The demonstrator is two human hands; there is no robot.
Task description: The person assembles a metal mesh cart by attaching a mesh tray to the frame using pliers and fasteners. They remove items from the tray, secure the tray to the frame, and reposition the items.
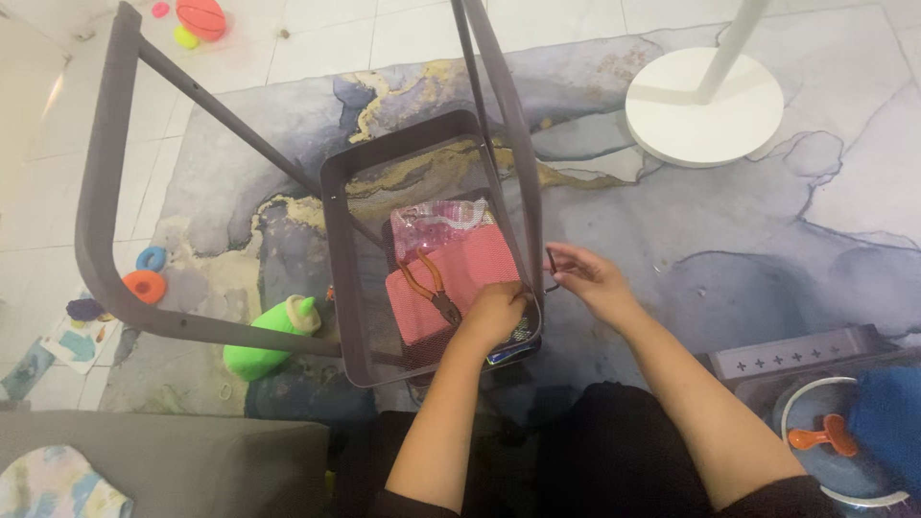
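A grey metal rack frame [96, 192] with a mesh basket tray [343, 288] lies tilted over a marbled rug. My left hand [494, 312] reaches inside the basket at its right wall, fingers closed near the frame's edge. My right hand [590, 278] is outside that same wall, pinching a small dark piece, perhaps a screw or key, against the upright bar [523, 163]. Seen through the mesh are a pink mat [470, 264], orange-handled pliers [430, 286] and a clear pink packet [436, 223].
A white round lamp base [705, 105] stands at the back right. A green toy [269, 336], orange and blue rings [146, 278] and balls [201, 17] lie on the left. A grey power strip [796, 355] and a box with an orange tool [820, 436] sit at the right.
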